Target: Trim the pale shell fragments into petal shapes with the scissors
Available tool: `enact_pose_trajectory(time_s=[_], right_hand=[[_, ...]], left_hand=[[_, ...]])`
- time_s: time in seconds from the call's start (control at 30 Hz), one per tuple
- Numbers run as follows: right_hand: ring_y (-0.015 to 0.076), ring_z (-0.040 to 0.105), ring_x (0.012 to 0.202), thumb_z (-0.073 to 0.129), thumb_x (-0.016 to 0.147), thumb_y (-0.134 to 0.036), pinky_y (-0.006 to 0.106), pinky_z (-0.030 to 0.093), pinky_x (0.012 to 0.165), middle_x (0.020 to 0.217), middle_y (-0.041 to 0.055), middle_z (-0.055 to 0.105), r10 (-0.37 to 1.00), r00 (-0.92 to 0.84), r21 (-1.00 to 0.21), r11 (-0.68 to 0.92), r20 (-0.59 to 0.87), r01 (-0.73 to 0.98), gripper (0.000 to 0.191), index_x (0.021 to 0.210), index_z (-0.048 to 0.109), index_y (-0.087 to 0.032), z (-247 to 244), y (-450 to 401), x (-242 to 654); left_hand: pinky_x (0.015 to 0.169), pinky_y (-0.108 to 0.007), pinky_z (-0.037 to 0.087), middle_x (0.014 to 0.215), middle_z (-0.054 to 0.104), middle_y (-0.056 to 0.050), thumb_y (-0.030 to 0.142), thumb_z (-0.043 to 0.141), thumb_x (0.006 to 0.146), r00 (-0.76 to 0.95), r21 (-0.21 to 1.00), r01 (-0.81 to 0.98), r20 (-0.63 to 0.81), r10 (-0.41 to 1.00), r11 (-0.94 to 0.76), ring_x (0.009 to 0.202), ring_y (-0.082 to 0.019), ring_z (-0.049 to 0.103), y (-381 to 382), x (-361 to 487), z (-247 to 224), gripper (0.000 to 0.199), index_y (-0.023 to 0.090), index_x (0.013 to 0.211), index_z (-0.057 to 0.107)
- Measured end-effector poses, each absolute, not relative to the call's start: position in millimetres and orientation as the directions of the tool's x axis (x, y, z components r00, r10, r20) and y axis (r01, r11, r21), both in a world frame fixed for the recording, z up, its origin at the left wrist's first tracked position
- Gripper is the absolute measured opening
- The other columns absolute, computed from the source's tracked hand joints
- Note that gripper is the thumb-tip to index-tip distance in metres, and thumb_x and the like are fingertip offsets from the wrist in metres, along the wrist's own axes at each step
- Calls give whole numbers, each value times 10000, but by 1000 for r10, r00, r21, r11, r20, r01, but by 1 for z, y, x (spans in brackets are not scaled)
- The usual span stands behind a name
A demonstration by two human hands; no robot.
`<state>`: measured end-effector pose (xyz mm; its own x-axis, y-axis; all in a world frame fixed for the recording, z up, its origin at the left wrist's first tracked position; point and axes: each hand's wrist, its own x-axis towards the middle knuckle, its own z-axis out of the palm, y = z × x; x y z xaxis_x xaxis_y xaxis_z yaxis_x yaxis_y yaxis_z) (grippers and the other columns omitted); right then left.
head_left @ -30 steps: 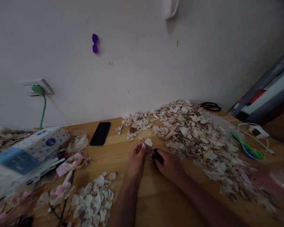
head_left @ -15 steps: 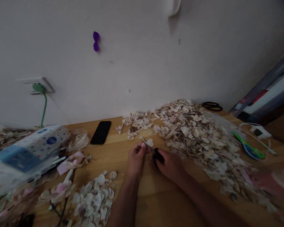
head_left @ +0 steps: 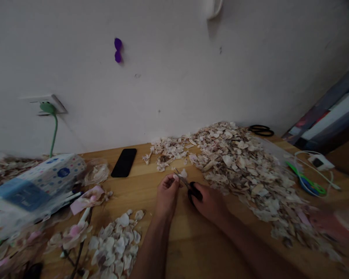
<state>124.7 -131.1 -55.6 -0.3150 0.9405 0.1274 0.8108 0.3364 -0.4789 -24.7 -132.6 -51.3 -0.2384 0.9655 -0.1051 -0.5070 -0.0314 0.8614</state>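
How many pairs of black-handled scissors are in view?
2: one pair in the right hand; another pair, only its handles showing, beside the petal heap's far end. The dark object at bottom left is unclear; others may be hidden.

You're working in dim, flat grey light here, no source in sight. Soft shadows fall on your wall (head_left: 168, 69), beneath the white fixture (head_left: 213, 8). Your upper right corner sinks nearly to black, the wide view stretches at its edges, and the pink object (head_left: 334, 223) at lower right blurs.
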Motion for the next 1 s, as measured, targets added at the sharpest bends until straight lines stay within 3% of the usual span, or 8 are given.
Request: enact_pose_trajectory(time_s=[0.1,0.2,0.3,0.47,0.6,0.7,0.87,1.0], right_hand=[[207,635,781,499,813,-279,272,380,638,857,36,694,939,-321,-494,339,124,801,178,954,594,-227,-55,-132,125],[210,634,792,496,809,-270,273,377,643,875,37,692,937,-324,-485,344,127,804,174,950,587,-226,-54,-132,125],[213,630,770,492,814,-287,278,366,628,853,37,688,940,-320,-463,338,120,819,154,922,581,-223,-54,-132,124],[198,623,779,504,809,-276,266,357,630,856,29,683,936,-324,-479,349,137,806,137,918,572,-226,-55,-132,124],[195,623,744,510,820,-317,266,340,606,813,21,679,938,-324,-468,344,127,814,129,887,581,-232,-55,-132,125],[200,624,764,512,817,-311,266,344,617,828,26,680,936,-328,-474,348,127,809,144,913,582,-231,-55,-132,126],[205,628,752,498,811,-290,271,341,610,833,30,686,938,-325,-459,344,122,819,139,905,583,-233,-56,-131,125],[215,630,776,501,816,-306,277,342,617,851,32,686,936,-327,-452,349,129,821,145,921,571,-235,-58,-131,126]], left_hand=[[681,-199,438,701,627,12,291,782,641,-151,737,-676,-167,974,21,647,-78,561,-134,-20,-49,231,154,773,653],[680,-193,446,691,626,11,291,783,646,-141,681,-731,-202,969,36,635,-71,560,-135,-16,-50,222,149,754,651],[652,-192,439,678,621,11,296,779,649,-170,723,-690,-169,971,5,618,-74,550,-134,-18,-55,214,152,747,655],[650,-206,423,658,614,4,332,727,705,-164,890,-457,-75,983,-8,620,-92,546,-132,-28,-60,200,150,756,660],[634,-206,416,671,624,10,363,723,699,-196,937,-349,-48,979,-24,611,-94,549,-132,-32,-58,229,151,765,664],[645,-203,421,696,633,6,345,734,690,-184,922,-387,-52,982,-23,619,-89,554,-132,-31,-57,223,148,771,667],[716,-221,447,754,648,-16,305,741,691,-149,796,-605,-106,983,-6,683,-96,583,-132,-25,-56,207,146,797,663],[694,-215,446,705,642,-4,323,737,694,-167,846,-533,-97,981,-7,654,-94,578,-132,-28,-56,207,151,779,661]])
